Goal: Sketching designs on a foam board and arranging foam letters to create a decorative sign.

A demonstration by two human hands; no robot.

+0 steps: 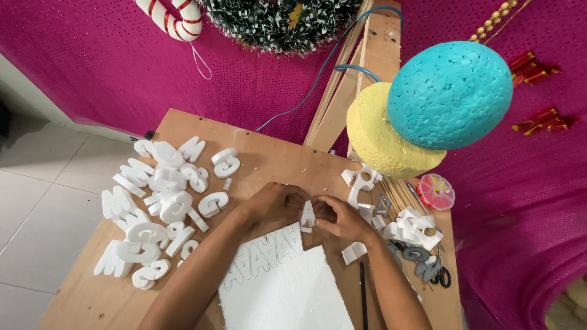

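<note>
Both your hands meet mid-board: left hand (276, 203) and right hand (342, 219) pinch small white foam letter (307, 216) just above foam sheet (282, 281). Step looks like freeing cut piece. Next move likely needs gentle, even grip; foam seems brittle.

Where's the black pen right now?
In the head view the black pen lies on the wooden table, right of the white foam sheet, beside the right forearm, just below a small foam offcut.
</note>
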